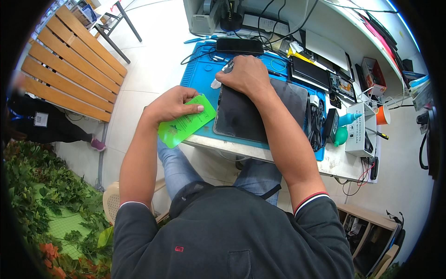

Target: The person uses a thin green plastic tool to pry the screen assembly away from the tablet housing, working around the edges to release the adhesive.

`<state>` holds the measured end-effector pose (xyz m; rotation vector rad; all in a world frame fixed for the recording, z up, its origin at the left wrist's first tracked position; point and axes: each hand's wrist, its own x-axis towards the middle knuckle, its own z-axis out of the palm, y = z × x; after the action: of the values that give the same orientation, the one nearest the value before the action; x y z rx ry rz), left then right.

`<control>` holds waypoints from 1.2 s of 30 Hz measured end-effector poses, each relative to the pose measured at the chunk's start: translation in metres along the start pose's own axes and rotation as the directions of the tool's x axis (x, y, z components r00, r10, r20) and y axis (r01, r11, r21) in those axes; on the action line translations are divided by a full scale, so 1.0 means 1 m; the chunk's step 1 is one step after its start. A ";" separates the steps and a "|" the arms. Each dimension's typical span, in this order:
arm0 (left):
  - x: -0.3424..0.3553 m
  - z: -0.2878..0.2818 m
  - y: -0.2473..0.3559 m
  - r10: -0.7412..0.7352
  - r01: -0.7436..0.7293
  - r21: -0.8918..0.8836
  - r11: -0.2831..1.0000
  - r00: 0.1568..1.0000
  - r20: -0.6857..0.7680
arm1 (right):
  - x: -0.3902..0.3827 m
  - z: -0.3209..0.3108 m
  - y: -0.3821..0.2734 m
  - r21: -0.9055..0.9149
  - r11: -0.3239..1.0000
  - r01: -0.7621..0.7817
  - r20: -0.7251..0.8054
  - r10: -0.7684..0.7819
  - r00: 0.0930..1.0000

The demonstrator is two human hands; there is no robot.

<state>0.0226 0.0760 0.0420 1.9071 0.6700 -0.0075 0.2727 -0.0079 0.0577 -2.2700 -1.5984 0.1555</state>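
We observe a thin, flat, bright-green printed card (pixel 188 122) with a smooth face, pinched between the thumb and curled fingers of the left hand (pixel 173 104), wrist bent inward at the near edge of the bench (pixel 341 162). Beside it, a rectangular, dark, smudged glass-like tablet (pixel 244 114) lies flat on the ridged blue work mat (pixel 197 76). The right hand (pixel 248 76) arches over its far-left corner, forearm crossing it, fingers curled; we cannot tell whether they grip anything.
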 end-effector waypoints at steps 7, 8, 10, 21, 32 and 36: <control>-0.001 -0.003 0.001 0.003 -0.002 -0.059 0.998 1.000 0.022 | -0.001 -0.001 0.000 -0.002 1.000 0.013 -0.008 -0.013 1.000; -0.001 -0.001 0.004 0.000 0.001 -0.033 0.999 1.000 0.031 | -0.002 -0.002 0.001 0.002 1.000 0.011 -0.011 -0.011 1.000; -0.003 0.000 0.005 -0.010 0.010 -0.010 1.000 1.000 0.022 | -0.002 -0.002 0.001 0.007 1.000 0.015 -0.016 -0.015 1.000; 0.002 0.000 -0.002 0.032 -0.033 0.046 0.998 0.999 0.034 | -0.002 0.003 0.004 -0.007 1.000 0.027 -0.076 -0.028 0.997; -0.006 0.007 0.004 -0.001 -0.005 -0.106 0.994 0.999 -0.055 | -0.005 -0.005 -0.004 0.006 1.000 0.016 -0.056 -0.016 0.998; 0.002 0.015 0.002 0.014 -0.032 -0.152 0.988 0.993 -0.115 | -0.004 -0.003 -0.003 -0.006 1.000 0.030 -0.066 -0.031 0.997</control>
<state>0.0295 0.0634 0.0367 1.7757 0.7044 0.1639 0.2693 -0.0113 0.0610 -2.2294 -1.6003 0.0679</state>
